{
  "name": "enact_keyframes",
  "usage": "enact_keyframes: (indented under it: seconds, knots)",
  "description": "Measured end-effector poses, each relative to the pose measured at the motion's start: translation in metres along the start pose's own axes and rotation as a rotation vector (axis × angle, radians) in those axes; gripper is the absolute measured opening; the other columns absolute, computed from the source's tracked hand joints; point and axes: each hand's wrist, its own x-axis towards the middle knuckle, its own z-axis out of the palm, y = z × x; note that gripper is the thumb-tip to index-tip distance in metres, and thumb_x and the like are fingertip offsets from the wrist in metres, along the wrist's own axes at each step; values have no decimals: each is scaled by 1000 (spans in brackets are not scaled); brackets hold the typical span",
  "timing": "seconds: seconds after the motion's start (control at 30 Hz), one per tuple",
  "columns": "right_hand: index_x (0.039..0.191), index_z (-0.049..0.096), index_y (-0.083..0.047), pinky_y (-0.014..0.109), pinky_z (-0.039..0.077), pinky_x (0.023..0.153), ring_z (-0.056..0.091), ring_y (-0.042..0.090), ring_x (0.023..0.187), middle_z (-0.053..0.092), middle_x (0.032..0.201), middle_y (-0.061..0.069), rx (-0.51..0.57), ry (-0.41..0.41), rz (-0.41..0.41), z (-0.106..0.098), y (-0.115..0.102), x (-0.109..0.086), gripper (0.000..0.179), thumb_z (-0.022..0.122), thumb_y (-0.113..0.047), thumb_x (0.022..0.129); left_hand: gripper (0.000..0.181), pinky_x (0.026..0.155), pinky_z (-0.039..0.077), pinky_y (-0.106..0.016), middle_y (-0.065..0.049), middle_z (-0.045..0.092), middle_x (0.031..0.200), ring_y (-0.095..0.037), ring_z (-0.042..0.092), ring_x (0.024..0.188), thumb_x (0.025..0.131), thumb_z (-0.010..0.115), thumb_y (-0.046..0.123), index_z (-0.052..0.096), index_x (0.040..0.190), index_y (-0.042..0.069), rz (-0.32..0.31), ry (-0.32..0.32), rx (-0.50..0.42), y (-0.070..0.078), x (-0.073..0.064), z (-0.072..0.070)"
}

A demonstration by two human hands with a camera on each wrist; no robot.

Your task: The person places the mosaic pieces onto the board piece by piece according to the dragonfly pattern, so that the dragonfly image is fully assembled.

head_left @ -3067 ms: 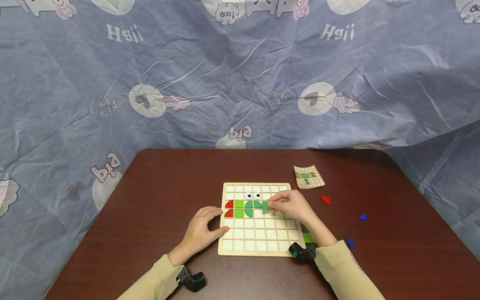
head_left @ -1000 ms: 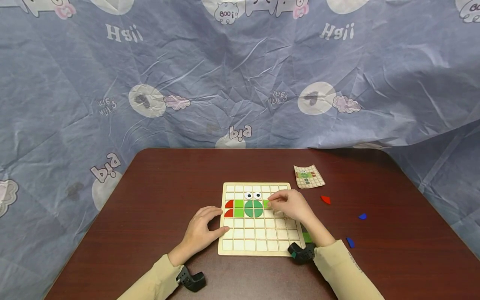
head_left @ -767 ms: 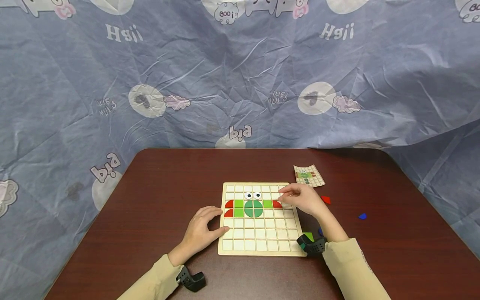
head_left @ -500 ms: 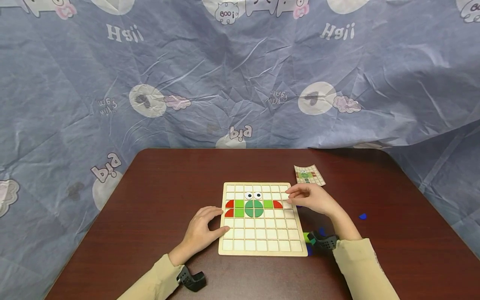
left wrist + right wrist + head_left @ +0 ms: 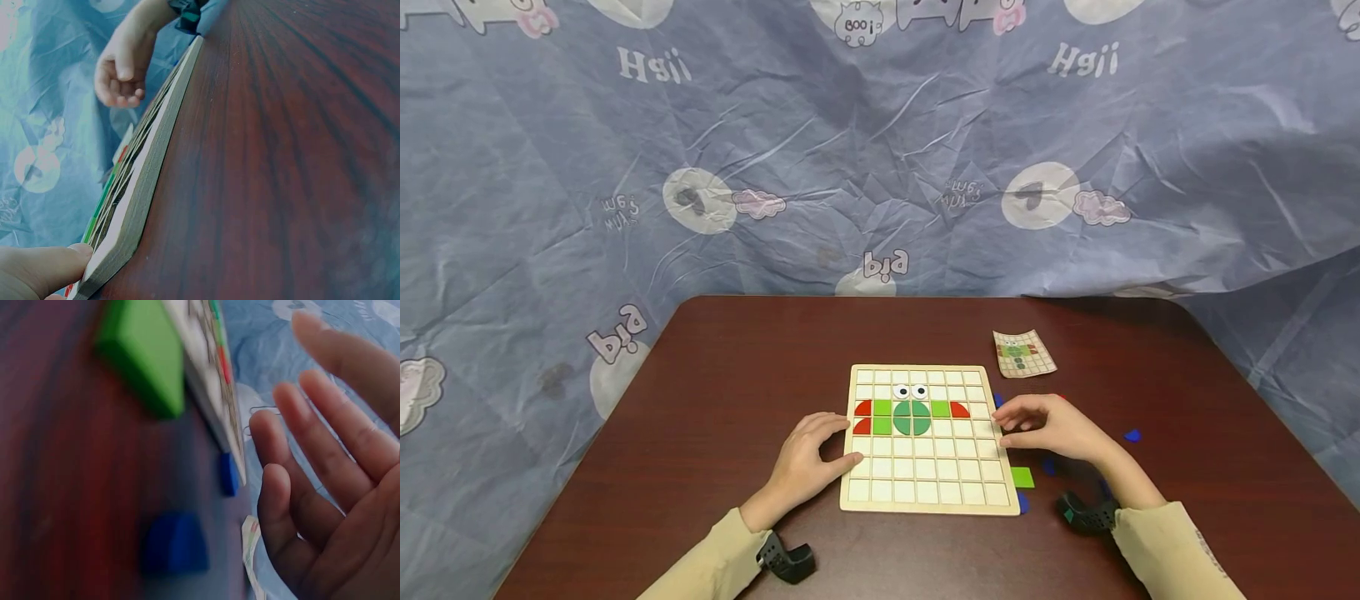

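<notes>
A cream grid board (image 5: 925, 483) lies on the table. Two eye tiles (image 5: 912, 391) sit near its top, above a dark green circle (image 5: 912, 418) of quarter tiles. Light green squares (image 5: 882, 417) and red quarter tiles (image 5: 863, 417) lie left of the circle; one light green square (image 5: 940, 408) and one red quarter tile (image 5: 960, 410) lie right of it. My left hand (image 5: 808, 458) rests at the board's left edge, its thumb (image 5: 59, 265) touching the board. At the right edge my right hand (image 5: 1052, 427) hovers with loosely bent fingers, holding nothing.
A pattern card (image 5: 1024, 354) lies behind the right hand. By the board's right side are a light green square tile (image 5: 1022, 477) and blue tiles (image 5: 1023, 502). Another blue tile (image 5: 1132, 436) lies farther right. A red piece (image 5: 1062, 397) is mostly hidden behind the right hand.
My right hand set down the last dark green quarter, a light green square and a red quarter tile, then moved right and down to the board's edge. The left hand stayed in place.
</notes>
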Motion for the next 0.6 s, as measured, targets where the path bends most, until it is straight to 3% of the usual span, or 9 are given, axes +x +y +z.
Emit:
enact_keyframes:
  seconds: [0.6]
  knots:
    - [103,65,-18,30,49,81,56,12,96,62,106,-2,-108,-62,-153,4,10,-34,34,81,-26,74,48,97,41,-42,-5,63,116,-24,51,116,76,75,36,67,114,6,1,0,-1,0,0,0]
